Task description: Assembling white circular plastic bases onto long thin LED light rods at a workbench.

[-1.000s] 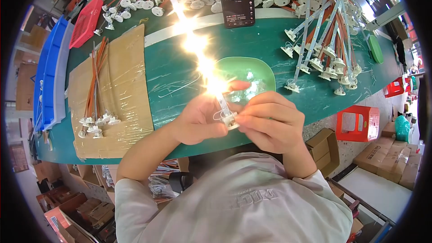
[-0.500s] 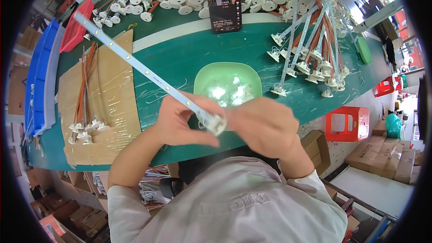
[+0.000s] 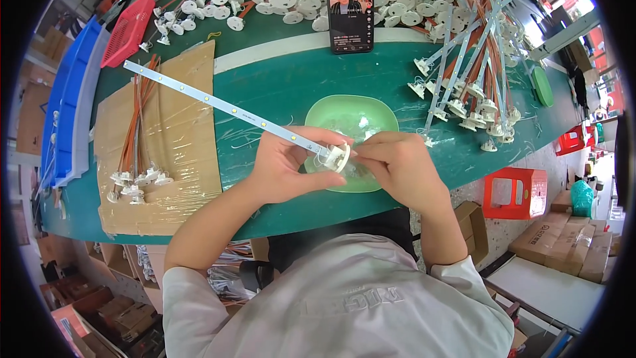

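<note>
My left hand holds an LED light strip near its lower end, fingers and thumb around the white round base fixed there. The strip slants up to the left, yellow LEDs facing up, and thin wires show by the base. Close against the base's right side, my right hand is closed in a pinch; whatever is between its fingertips is too small or hidden. Both hands are over the near part of a light green bowl, which has small clear shiny pieces in it.
On cardboard at the left lies a bunch of brown strips with white bases. A blue tray and red basket stand beyond. A phone stands before heaped white discs. Assembled strips lean together at right.
The view has shifted slightly. The strip now lies flatter, its far end over the brown bunch, and its base faces more to the right. My right hand, blurred before, is now steadier beside the base.
</note>
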### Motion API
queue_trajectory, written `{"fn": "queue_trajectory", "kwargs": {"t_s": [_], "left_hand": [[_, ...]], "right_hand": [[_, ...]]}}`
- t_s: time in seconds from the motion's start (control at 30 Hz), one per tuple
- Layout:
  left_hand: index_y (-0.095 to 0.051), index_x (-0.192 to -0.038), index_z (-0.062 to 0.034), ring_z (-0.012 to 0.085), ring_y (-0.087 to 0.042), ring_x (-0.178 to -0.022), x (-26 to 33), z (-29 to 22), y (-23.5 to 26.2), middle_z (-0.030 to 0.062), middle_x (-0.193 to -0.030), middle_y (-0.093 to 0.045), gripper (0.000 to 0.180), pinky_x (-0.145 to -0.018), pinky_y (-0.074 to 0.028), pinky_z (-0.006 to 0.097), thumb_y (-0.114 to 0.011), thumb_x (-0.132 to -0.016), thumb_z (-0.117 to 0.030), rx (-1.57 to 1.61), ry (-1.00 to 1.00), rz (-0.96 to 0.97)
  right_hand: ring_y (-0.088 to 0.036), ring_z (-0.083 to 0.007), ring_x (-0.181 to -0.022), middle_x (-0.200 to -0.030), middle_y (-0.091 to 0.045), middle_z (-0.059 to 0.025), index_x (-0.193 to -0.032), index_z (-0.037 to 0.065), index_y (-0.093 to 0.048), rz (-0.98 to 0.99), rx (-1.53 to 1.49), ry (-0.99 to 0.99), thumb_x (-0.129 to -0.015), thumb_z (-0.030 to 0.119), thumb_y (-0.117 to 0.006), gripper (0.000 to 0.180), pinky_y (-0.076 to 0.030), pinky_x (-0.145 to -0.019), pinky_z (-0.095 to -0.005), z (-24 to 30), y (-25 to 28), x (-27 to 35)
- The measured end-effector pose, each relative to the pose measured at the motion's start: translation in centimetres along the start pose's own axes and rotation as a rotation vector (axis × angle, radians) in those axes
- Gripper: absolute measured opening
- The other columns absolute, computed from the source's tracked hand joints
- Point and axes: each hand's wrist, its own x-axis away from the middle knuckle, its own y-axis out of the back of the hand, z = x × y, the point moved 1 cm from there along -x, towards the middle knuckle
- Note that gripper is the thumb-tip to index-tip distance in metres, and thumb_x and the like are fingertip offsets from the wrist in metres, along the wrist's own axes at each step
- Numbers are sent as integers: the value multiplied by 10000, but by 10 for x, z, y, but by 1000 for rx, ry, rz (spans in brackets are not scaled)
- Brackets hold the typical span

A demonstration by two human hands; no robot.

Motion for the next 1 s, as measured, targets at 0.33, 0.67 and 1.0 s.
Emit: {"fn": "queue_trajectory", "kwargs": {"t_s": [0.33, 0.67, 1.0], "left_hand": [[-670, -1181, 28, 299, -709, -1070, -2, 1, 3, 224, -1313, -619, 512, -938, -579, 408, -877, -713, 34, -92, -40, 48], [-679, -1175, 20, 273, -713, -1066, -3, -3, 2, 212, -1329, -615, 522, -939, -571, 391, -891, -698, 12, -137, -1, 61], [-693, -1194, 0, 216, -660, -1125, -6, -10, 0, 176, -1313, -637, 550, -951, -533, 343, -902, -685, -8, -311, -36, 145]], "right_hand": [[-695, -111, -743, -865, -746, -99, -1034, -30, -661, -259, -768, -378, -924, -54, -668, 112, -547, -632, -238, 2, -3, 14], [-695, -109, -761, -873, -751, -95, -1156, -22, -650, -218, -887, -402, -928, -49, -665, 230, -538, -653, -233, 2, 2, 10], [-669, -96, -796, -880, -715, -60, -1137, -31, -670, -252, -739, -228, -966, -40, -607, 183, -548, -679, -247, 0, -12, 8]]}}
